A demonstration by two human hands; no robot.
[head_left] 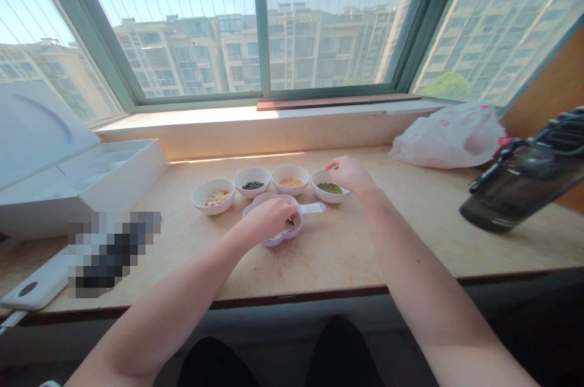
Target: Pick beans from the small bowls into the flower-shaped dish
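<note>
My left hand (267, 221) sits over a lilac heart-shaped bowl (279, 241), its fingertips down inside. A white-handled measuring spoon (312, 209) juts from that bowl to the right; whether the hand holds it is hidden. My right hand (349, 174) reaches over a white bowl of mung beans (329, 189), fingers bunched near its far rim. Left of that bowl stand a white bowl of small orange grains (291, 182), one of black beans (253, 185) and one of pale pieces with reddish skins (213, 198).
The bowls stand on a pale stone counter (328, 253) beneath a window. An open white box (82, 186), a pixelated object (114, 250) and a white flat device (31, 287) lie at left. A white plastic bag (449, 137) and a dark tilted bottle (520, 171) sit at right.
</note>
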